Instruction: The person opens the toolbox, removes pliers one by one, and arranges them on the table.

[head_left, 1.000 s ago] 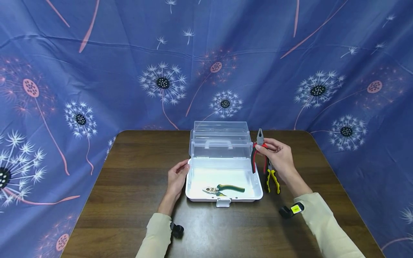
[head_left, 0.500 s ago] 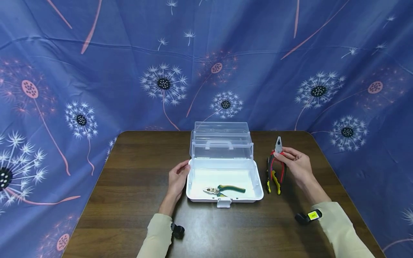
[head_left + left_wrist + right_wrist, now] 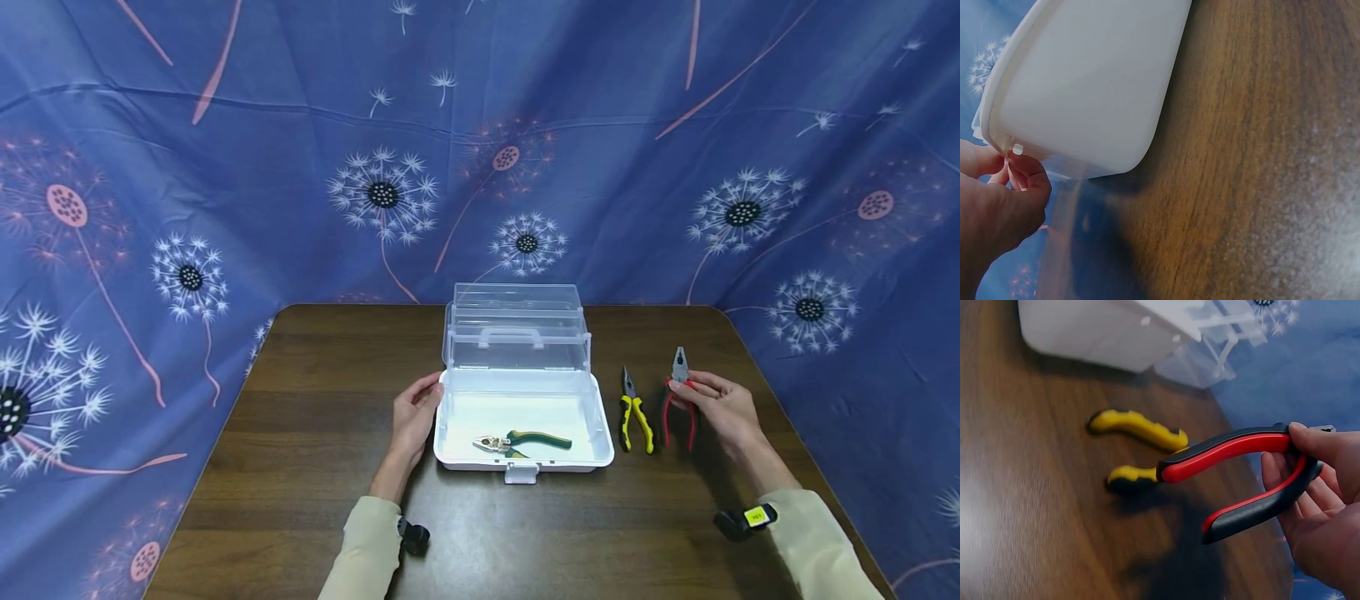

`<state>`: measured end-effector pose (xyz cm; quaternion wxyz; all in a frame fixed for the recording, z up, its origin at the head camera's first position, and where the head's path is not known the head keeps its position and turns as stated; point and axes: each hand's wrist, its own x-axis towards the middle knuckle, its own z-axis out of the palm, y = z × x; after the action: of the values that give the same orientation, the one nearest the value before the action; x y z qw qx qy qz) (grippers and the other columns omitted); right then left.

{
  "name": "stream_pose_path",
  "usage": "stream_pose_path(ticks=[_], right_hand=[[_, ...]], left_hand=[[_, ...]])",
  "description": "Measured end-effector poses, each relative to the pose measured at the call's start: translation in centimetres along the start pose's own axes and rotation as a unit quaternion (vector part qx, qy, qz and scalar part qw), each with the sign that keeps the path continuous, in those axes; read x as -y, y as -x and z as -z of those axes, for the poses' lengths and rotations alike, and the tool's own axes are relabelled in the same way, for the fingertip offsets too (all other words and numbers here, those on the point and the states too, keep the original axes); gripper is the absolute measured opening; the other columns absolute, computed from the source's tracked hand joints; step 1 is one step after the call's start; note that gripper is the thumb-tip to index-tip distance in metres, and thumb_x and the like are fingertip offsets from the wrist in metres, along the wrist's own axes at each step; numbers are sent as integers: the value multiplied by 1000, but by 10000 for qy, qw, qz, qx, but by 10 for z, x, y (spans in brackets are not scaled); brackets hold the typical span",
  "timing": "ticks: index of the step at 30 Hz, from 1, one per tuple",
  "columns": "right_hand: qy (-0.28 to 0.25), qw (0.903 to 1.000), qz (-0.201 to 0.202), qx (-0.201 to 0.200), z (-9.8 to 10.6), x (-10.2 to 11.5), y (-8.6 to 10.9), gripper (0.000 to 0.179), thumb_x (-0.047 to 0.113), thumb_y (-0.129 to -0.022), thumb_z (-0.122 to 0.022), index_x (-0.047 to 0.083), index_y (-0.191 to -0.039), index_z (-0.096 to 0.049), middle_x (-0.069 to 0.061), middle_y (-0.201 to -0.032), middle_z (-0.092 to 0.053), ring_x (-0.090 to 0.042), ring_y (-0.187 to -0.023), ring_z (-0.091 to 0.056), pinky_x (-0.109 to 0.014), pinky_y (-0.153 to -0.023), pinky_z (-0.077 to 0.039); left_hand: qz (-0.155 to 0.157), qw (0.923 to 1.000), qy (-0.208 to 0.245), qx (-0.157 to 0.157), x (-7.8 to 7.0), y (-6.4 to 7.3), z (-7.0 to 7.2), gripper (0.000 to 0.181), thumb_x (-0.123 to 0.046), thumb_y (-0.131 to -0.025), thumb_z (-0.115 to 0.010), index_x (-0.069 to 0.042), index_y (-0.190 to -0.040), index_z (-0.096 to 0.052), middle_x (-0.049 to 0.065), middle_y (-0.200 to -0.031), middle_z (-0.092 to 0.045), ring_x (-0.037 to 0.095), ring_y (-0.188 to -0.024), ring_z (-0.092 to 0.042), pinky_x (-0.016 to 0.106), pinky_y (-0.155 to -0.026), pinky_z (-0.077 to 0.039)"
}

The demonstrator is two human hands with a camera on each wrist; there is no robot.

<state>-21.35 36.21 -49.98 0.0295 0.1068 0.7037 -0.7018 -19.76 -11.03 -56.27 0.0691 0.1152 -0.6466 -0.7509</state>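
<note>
Between thumb and fingers, my right hand (image 3: 723, 408) pinches red-and-black pliers (image 3: 1229, 453) near the pivot. Their metal nose points away from me and the handles are spread. Just left of them, yellow-and-black long-nose pliers (image 3: 636, 417) lie on the table. My left hand (image 3: 413, 419) grips the left rim of a white toolbox (image 3: 517, 465); the left wrist view has thumb and fingers pinching that rim (image 3: 997, 134). Inside the box lie green-handled pliers (image 3: 536, 437), one handle partly hidden behind the front wall.
The toolbox's clear lid (image 3: 517, 333) stands raised at the back, with a white latch (image 3: 521, 474) hanging in front. A brown wooden table (image 3: 315, 433) carries everything. Behind it hangs a blue dandelion-print cloth (image 3: 300, 208).
My right hand has carried the red-and-black pliers right and toward me, from beside the lid, past the yellow-handled pliers, to their right. The left hand stays on the box rim.
</note>
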Motion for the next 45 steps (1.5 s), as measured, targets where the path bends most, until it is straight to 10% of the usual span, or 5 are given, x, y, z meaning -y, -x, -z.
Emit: stream_pose_path(ticks=[13, 25, 38, 45], right_hand=[[1500, 9884, -240, -23, 6, -25, -15, 71, 22, -92, -80, -15, -143, -46, 20, -89, -74, 3, -80, -70, -19, -74, -58], [2756, 9603, -438, -7, 7, -39, -22, 65, 30, -94, -78, -14, -136, -55, 9, -94, -74, 6, -79, -62, -15, -68, -51], [4489, 8928, 268, -257, 3, -40, -14, 56, 38, -98, -71, -11, -125, -63, -33, -119, -66, -48, -107, -61, -54, -86, -50], [4533, 8905, 310, -239, -5, -32, -5, 49, 30, -101, -64, -11, -129, -60, -34, -122, -64, -49, -110, -60, -59, -90, -47]], left_hand=[[-19, 10000, 85, 28, 0, 0, -1, 33, -3, -101, -62, 11, -131, -63, 25, -126, -65, 8, -96, -62, 16, -82, -51], [24, 10000, 84, 25, 0, 0, -2, 33, -4, -100, -64, 8, -131, -65, 24, -125, -66, 12, -97, -64, 18, -82, -51], [62, 10000, -11, -8, -2, -2, 0, 31, 2, -100, -61, 14, -129, -62, 28, -123, -66, 10, -94, -63, 16, -80, -51], [83, 9999, 59, -3, -1, 0, 0, 32, -1, -101, -62, 11, -130, -63, 26, -124, -66, 9, -95, -62, 16, -80, -51]])
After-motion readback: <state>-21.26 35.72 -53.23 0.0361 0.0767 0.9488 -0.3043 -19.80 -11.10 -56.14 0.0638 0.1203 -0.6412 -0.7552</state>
